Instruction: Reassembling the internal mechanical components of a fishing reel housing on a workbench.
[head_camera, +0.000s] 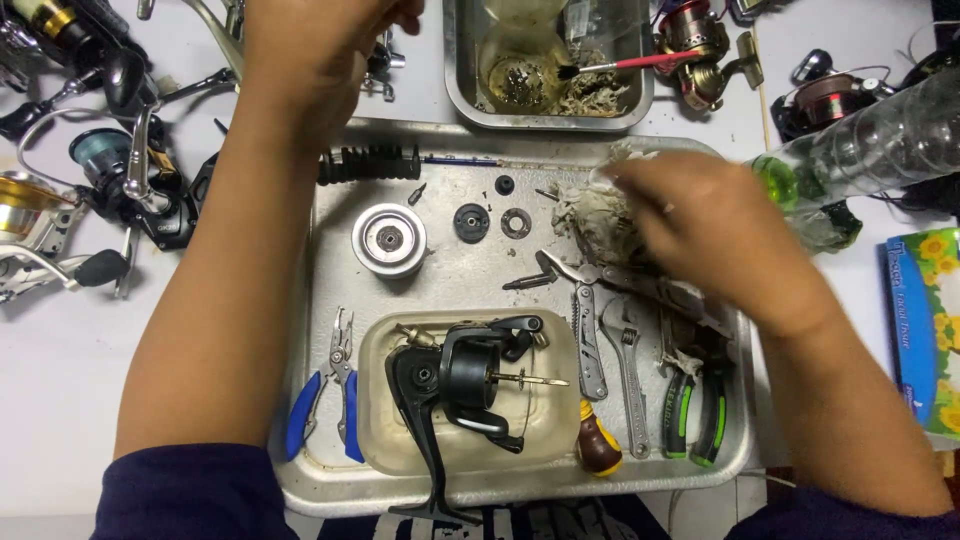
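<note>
Crumpled rag (598, 215) sits under the blurred right hand (700, 235); left hand (320, 45) raised; both fingers' grip unclear.

On the metal tray (330, 480) in front of you, a tub (385, 440) sits at the near edge with the reel body (455, 385) in it. Pliers (335, 400) lie left of the tub, a multi-tool (590, 350) and wrench (630, 375) right of it. The spool (389, 240) rests towards the far left corner, with small round parts (471, 222) just right of it. Beyond the far edge stands a pan (455, 70) holding a brush (620, 66).
</note>
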